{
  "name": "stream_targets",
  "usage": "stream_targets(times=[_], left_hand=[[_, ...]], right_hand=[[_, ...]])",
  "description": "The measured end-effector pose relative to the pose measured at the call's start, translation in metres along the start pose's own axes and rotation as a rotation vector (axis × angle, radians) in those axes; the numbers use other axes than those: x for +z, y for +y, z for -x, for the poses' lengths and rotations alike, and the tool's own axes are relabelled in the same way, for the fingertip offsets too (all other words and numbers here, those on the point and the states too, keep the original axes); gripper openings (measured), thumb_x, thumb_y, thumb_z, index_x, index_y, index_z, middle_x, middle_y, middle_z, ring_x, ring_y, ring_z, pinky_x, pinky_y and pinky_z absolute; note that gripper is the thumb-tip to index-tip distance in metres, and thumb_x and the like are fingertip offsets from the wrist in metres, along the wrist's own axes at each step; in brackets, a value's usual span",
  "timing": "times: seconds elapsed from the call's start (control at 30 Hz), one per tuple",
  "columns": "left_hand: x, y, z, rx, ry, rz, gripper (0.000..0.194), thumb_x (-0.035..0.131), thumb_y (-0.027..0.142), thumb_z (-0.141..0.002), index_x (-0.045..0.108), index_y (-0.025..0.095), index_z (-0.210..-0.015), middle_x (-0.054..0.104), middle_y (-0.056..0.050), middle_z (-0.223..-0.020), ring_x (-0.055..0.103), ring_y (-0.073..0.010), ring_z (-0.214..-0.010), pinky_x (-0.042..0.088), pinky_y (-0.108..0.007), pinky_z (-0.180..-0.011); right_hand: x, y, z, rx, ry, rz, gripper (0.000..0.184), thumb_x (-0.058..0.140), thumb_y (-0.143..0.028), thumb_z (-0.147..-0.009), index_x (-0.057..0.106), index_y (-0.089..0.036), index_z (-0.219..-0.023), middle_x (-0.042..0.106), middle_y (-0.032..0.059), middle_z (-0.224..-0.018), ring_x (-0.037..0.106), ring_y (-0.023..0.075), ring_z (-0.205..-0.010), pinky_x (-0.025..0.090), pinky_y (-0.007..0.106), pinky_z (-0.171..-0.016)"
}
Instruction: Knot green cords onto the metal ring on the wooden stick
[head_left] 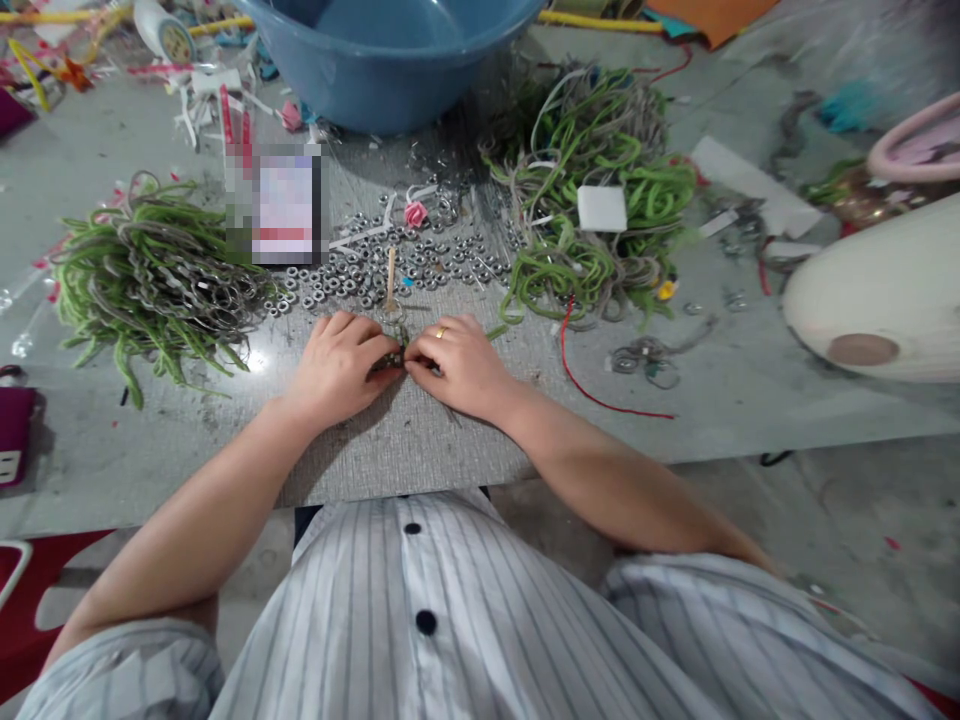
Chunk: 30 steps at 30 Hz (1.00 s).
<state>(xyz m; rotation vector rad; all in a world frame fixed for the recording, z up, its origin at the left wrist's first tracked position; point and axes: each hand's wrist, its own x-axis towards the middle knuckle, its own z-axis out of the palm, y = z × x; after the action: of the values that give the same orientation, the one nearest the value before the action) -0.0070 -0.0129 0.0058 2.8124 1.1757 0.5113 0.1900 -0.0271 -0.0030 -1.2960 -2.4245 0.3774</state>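
Note:
My left hand (pixel 341 368) and my right hand (pixel 463 366) meet near the front of the table, fingertips almost touching. Both are closed in a pinch on a short green and grey cord (pixel 402 334), mostly hidden by the fingers. A green end of cord (pixel 496 332) shows beyond my right hand, which wears a ring. Just behind the fingertips, a thin wooden stick (pixel 391 278) stands out among many small metal nuts (pixel 345 275) scattered on the table. A pink rose (pixel 415 214) lies behind them.
A pile of green and grey cords (pixel 161 280) lies at left, beside a blurred-out phone (pixel 285 205). A tangled cord heap (pixel 600 150) is at right, with a red string (pixel 581 390) near it. A blue basin (pixel 390 75) stands behind; a cream rounded object (pixel 885 290) sits far right.

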Motion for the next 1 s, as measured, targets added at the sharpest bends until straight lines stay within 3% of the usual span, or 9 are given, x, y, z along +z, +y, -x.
stream_targets(times=[0.4, 0.8, 1.0], left_hand=[[0.004, 0.0, 0.0, -0.003, 0.048, -0.006, 0.015, 0.062, 0.031, -0.085, 0.072, 0.022, -0.092, 0.064, -0.008, -0.096, 0.052, -0.0248, -0.09, 0.042, -0.038, -0.076], [0.002, 0.001, 0.0, 0.001, 0.051, -0.014, 0.012, 0.065, 0.028, -0.083, 0.072, 0.02, -0.088, 0.063, -0.011, -0.104, 0.052, -0.0269, -0.094, 0.044, -0.041, -0.078], [0.001, 0.0, 0.0, 0.004, 0.041, -0.012, 0.012, 0.066, 0.029, -0.083, 0.072, 0.021, -0.089, 0.063, -0.01, -0.104, 0.052, -0.0264, -0.094, 0.044, -0.04, -0.078]], right_hand=[[-0.019, 0.012, 0.001, -0.007, 0.107, -0.062, 0.012, 0.055, -0.018, -0.08, 0.06, -0.022, -0.071, 0.066, 0.0014, -0.07, 0.055, 0.0199, -0.077, 0.032, 0.037, -0.082], [-0.05, 0.039, 0.007, 0.048, -0.128, -0.105, 0.011, 0.056, -0.013, -0.072, 0.059, -0.02, -0.063, 0.057, -0.0027, -0.058, 0.048, 0.011, -0.057, 0.035, 0.028, -0.066], [-0.064, 0.044, 0.01, 0.212, -0.338, -0.08, 0.012, 0.058, -0.01, -0.067, 0.061, -0.02, -0.061, 0.055, -0.0037, -0.054, 0.046, 0.0096, -0.05, 0.032, 0.025, -0.051]])
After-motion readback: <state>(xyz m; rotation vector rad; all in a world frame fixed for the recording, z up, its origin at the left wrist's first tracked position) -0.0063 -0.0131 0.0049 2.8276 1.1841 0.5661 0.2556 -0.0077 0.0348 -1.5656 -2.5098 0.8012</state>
